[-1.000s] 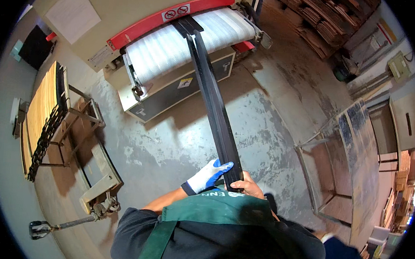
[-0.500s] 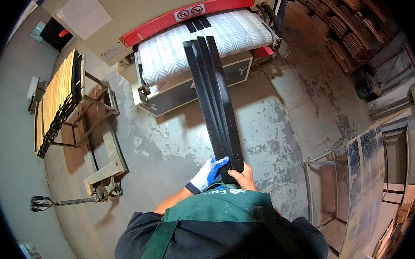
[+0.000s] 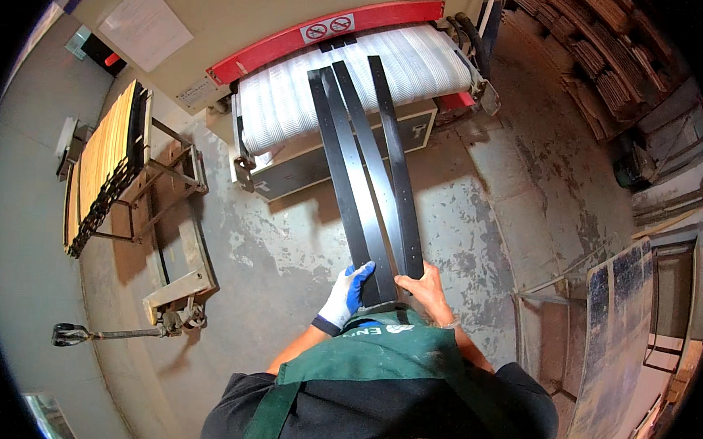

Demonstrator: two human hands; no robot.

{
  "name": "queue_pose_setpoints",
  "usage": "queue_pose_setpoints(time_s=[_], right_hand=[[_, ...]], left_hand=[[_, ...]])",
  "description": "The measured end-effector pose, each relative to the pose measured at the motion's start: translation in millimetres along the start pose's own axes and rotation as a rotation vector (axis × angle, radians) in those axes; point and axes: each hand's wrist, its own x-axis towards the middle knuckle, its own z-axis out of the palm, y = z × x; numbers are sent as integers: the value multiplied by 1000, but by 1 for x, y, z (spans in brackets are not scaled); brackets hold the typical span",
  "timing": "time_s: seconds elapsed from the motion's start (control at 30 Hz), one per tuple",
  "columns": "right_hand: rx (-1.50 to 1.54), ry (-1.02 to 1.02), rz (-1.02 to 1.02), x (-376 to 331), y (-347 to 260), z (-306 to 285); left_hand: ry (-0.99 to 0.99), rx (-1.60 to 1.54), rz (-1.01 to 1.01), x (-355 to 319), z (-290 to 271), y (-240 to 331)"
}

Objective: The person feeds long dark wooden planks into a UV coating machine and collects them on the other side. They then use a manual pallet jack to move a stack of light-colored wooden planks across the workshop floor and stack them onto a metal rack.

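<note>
Three long black slats with small holes along them stretch away from my body in a narrow fan. My left hand, in a white and blue glove, is closed on the near end of the left slat, thumb on top. Bare, my right hand grips the near ends on the right side, its thumb lying over them. The slats' far ends reach over a white herringbone conveyor belt; whether they touch it I cannot tell. Short black pieces lie on the belt under a red bar.
To the left, a metal rack carries a row of yellowish boards with dark ends. A pallet jack stands below it. At right is a worn panel on a frame; stacked brown slats are at the far right.
The slats have spread apart, the right one swinging away from the other two. My hands have moved apart, the left one to the left, the right one to the right. Less of the black pieces shows under the bar.
</note>
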Motion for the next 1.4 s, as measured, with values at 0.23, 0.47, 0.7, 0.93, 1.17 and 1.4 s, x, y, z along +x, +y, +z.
queue_pose_setpoints(time_s=[0.23, 0.47, 0.7, 0.93, 1.17, 1.4], right_hand=[[43, -64, -3, 48, -10, -35], [256, -228, 210, 72, -30, -57], [274, -338, 140, 124, -26, -66], [420, -343, 184, 155, -30, -62], [596, -396, 203, 187, -27, -58], [757, -425, 241, 215, -30, -51]], left_hand=[[-8, -9, 139, 42, 2, 17], [-13, -71, 136, 55, -2, 33], [-139, -233, 48, 85, -9, 60], [-212, -306, 24, 119, -30, 79], [-308, -346, 37, 151, -34, 101], [-290, -346, 104, 179, -48, 120]])
